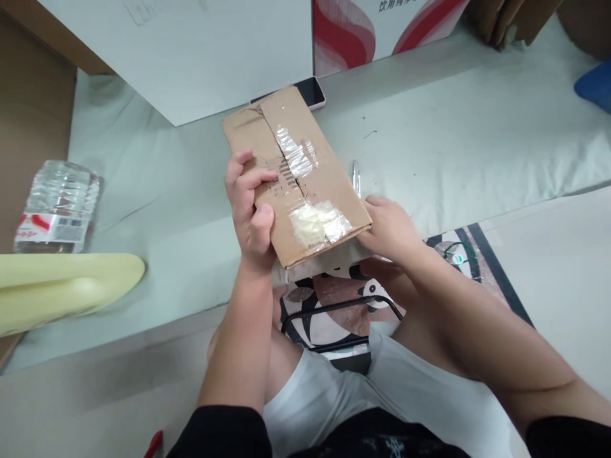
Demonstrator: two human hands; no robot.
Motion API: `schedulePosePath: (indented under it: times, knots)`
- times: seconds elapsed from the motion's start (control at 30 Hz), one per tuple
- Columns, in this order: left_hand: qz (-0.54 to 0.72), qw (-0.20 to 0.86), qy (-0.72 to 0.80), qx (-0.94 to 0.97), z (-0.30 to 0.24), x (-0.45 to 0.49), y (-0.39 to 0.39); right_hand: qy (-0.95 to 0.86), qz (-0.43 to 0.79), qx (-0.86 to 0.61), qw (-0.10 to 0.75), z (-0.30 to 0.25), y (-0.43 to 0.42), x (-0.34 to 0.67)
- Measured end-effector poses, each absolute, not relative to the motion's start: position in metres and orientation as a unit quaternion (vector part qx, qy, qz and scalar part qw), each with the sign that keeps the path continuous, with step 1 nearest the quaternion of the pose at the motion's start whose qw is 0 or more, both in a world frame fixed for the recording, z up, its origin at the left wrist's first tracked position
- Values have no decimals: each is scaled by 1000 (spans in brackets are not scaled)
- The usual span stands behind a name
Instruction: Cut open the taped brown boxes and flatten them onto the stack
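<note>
My left hand (251, 207) grips a flattish brown cardboard box (324, 168) by its left side, with fingers and thumb spread over its top face. Clear tape crosses the box's seam, and a whitish taped patch covers its near end. At the box's lower right corner is my right hand (389, 226), closed, its fingertips hidden behind the cardboard. A slim shiny metal tool (356, 178), perhaps scissor blades, sticks out from beside those fingers; its lower end is covered.
Behind the box lies a phone (312, 93) against a large white carton (205, 57). A water bottle (57, 207) and a pale yellow object (71, 286) are on the left. Below my hands is a panda-print bag (329, 305) with a black handle. Something blue (596, 89) stands far right.
</note>
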State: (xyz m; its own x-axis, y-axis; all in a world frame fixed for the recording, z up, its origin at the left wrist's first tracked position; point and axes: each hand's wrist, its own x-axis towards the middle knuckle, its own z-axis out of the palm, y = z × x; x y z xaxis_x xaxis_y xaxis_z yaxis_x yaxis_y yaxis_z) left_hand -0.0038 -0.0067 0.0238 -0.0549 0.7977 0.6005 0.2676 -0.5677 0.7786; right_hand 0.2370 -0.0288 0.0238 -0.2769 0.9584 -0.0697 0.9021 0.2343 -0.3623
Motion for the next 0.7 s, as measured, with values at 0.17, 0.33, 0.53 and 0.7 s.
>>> schedulePosePath:
  times: [0.17, 0.33, 0.53, 0.7]
  knots:
    - [605, 220, 399, 653, 25, -5, -7, -723, 190, -659, 87, 33, -30, 240]
    - [593, 224, 426, 646, 28, -2, -11, -581, 370, -564, 456, 47, -34, 262]
    - [572, 238, 479, 621, 32, 3, -15, -518, 490, -290, 638, 70, -53, 274]
    - [601, 224, 435, 632, 32, 4, -14, -506, 441, -321, 668, 82, -70, 261]
